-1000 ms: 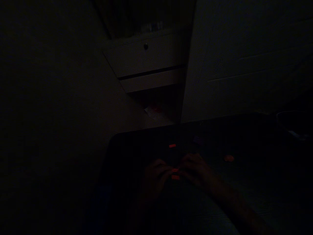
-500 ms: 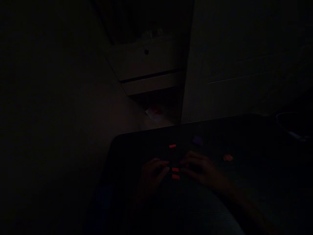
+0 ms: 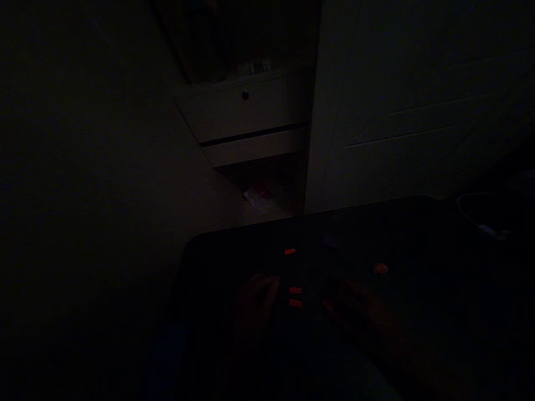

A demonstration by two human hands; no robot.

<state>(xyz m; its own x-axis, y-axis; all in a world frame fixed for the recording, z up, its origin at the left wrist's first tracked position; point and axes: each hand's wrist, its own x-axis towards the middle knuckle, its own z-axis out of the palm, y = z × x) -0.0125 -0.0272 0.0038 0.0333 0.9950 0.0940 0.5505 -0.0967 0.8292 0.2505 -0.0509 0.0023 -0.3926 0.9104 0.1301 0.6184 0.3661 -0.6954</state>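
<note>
The picture is very dark. Two short orange-red blocks (image 3: 295, 297) lie one in front of the other on a dark table (image 3: 234, 245), between my hands. My left hand (image 3: 256, 301) is just left of them, with thumb and fingertips drawn together; anything between them is hidden by the dark. To their right, apart from them, is my right hand (image 3: 359, 309), dim and smeared. A reddish spot shows at its fingertips, and I cannot tell whether it is a held piece or skin. Farther back lies another small orange-red block (image 3: 290, 252).
A round orange lump (image 3: 380, 268) and a dim purple piece (image 3: 331, 241) lie on the table's right half. A pale cable (image 3: 476, 220) loops at the far right. Behind the table stand a drawer unit (image 3: 251, 117) and a pale panel (image 3: 376, 145).
My hands have moved apart from around the orange-red blocks, the right one back to the right, the left one slightly left. The view has shifted a little. The blocks look the same.
</note>
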